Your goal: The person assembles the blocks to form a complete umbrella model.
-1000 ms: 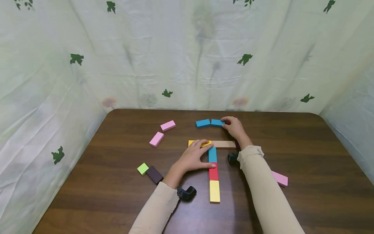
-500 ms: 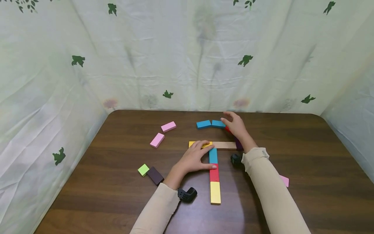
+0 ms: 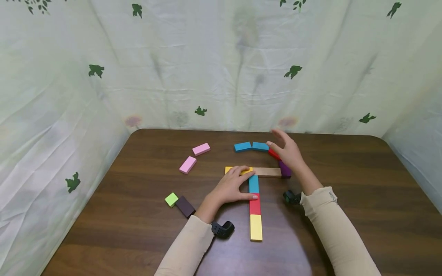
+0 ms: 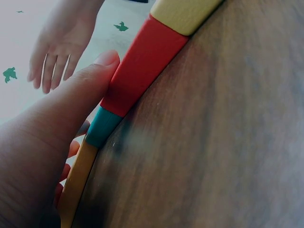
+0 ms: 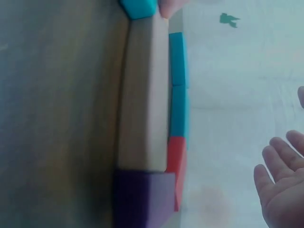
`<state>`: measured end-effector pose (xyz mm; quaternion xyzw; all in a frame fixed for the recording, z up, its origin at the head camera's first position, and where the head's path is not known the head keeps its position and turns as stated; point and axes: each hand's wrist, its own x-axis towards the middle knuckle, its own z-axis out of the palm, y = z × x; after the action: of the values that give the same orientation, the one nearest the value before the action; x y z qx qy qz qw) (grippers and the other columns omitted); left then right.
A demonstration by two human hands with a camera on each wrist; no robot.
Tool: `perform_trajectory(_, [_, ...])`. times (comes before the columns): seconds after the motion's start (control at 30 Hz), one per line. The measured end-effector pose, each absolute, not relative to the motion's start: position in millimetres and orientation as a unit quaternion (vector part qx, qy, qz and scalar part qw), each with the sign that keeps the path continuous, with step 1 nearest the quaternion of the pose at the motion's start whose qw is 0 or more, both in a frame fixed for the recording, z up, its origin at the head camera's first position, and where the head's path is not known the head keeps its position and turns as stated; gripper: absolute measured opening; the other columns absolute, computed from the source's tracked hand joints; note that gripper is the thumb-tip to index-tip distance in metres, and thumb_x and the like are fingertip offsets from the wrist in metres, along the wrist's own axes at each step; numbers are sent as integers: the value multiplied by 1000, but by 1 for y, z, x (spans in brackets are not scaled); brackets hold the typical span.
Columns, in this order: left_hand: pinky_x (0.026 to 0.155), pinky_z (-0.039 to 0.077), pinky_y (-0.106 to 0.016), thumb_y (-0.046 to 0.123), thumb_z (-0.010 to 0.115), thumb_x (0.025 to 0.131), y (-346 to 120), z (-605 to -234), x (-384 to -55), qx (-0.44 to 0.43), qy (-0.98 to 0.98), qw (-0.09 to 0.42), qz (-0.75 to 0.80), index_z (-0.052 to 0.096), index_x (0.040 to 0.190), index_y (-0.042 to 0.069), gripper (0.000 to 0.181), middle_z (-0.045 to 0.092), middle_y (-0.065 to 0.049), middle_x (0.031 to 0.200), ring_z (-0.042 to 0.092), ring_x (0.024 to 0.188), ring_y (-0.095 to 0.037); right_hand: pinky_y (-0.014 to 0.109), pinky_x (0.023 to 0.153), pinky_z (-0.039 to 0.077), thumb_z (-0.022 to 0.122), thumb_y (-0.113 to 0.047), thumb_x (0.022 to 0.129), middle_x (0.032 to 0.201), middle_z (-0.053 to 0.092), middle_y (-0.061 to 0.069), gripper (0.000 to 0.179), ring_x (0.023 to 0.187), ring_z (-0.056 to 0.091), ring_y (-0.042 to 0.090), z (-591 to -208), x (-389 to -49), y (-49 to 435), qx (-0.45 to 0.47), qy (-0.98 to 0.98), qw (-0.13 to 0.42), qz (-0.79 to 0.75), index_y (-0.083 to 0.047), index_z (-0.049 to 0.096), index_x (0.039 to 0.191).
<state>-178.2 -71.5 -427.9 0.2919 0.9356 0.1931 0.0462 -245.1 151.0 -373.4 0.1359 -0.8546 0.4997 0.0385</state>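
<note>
While the left hand (image 3: 228,188) rests across the corner of the layout, we record its thumb spread well away from its other fingers, which grip nothing: the thumb tip lies against the red block (image 3: 255,207), and the other fingers reach over the yellow block (image 3: 228,170) towards its joint with the tan block (image 3: 267,172). Between these runs the teal block (image 3: 253,184), with the red block and cream block (image 3: 256,228) end to end below it on the worktop (image 3: 145,237). Our right hand (image 3: 289,152) has thumb and fingers wide apart and holds nothing; it appears lifted above the far curve, made of the purple block (image 3: 284,169), scarlet block (image 3: 274,154) and two blue blocks (image 3: 251,146). For good placing, we judge the left hand should bear lightly, enough to stop the row sliding, and the right should lift straight off, since a sideways brush could skew the scarlet block. Any correction is best made with one fingertip at a block's end, checking that the corners meet. Hard to make out: the middle of the yellow block lies under our left fingers; the joint of the purple and scarlet blocks is partly masked by the right hand in the head view, so we cannot tell whether they touch; the right wrist view cuts that hand off at the frame's edge.
</note>
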Motion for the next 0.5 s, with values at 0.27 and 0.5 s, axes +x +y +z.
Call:
perform_trajectory(0.27, [100, 26, -40, 73, 50, 70, -69, -429, -179, 295, 934, 45, 194, 34, 139, 27, 85, 30, 1, 138, 22, 126, -19, 52, 98, 26, 61, -35, 85, 139, 35, 11, 64, 127, 29, 29, -383, -224, 167, 127, -855, 40, 502, -10, 34, 138])
perform_trajectory(0.5, [100, 26, -41, 73, 50, 70, -71, -428, -179, 296, 933, 42, 201, 35, 139, 27, 85, 31, 0, 138, 23, 126, -19, 54, 96, 27, 65, -35, 81, 140, 32, 11, 70, 127, 28, 32, -400, -218, 175, 118, -862, 19, 493, -13, 32, 139])
